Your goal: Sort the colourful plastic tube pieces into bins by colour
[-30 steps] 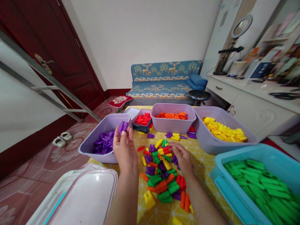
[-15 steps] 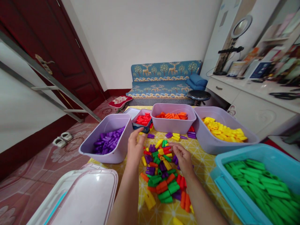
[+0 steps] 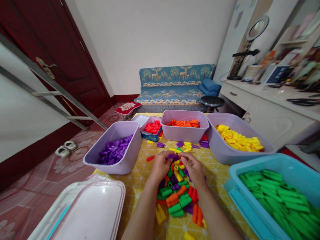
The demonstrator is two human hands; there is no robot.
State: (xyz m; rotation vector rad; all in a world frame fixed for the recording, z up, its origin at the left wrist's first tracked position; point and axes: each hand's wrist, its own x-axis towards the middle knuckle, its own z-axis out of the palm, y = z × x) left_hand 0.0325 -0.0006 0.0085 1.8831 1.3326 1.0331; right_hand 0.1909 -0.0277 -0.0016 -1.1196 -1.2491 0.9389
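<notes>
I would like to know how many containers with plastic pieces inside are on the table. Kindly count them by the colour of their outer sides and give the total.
Lavender bins: 3
Turquoise bin: 1
Small blue box: 1
Total: 5 containers

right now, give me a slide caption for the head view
Left hand and right hand at a mixed heap of tubes on a yellow tablecloth, bins sorted by color beside and beyond it.
</notes>
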